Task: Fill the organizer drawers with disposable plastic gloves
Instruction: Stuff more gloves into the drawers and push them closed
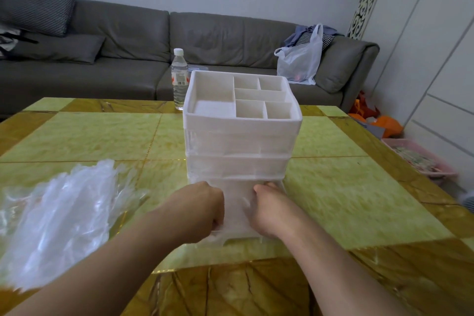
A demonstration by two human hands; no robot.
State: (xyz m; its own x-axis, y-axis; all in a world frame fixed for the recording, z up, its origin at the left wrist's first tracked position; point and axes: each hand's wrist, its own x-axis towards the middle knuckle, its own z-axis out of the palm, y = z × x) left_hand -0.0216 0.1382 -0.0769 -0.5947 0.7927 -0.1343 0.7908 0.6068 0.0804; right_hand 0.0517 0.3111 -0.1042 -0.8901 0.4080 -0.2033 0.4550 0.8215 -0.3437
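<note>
A white organizer (pixel 242 136) with stacked translucent drawers and a divided top tray stands in the middle of the table. Its bottom drawer (pixel 237 235) is pulled out toward me. My left hand (pixel 202 209) and my right hand (pixel 266 210) both reach down into this drawer, fingers curled over clear plastic gloves (pixel 237 209) lying inside it. A loose pile of clear disposable gloves (pixel 59 220) lies on the table at the left, beside my left forearm.
A water bottle (pixel 179 79) stands behind the organizer at the far edge of the green and brown table (pixel 359 200). A grey sofa (pixel 123 59) with a white plastic bag (pixel 300 61) lies beyond. A pink basket (pixel 423 159) sits on the floor at right.
</note>
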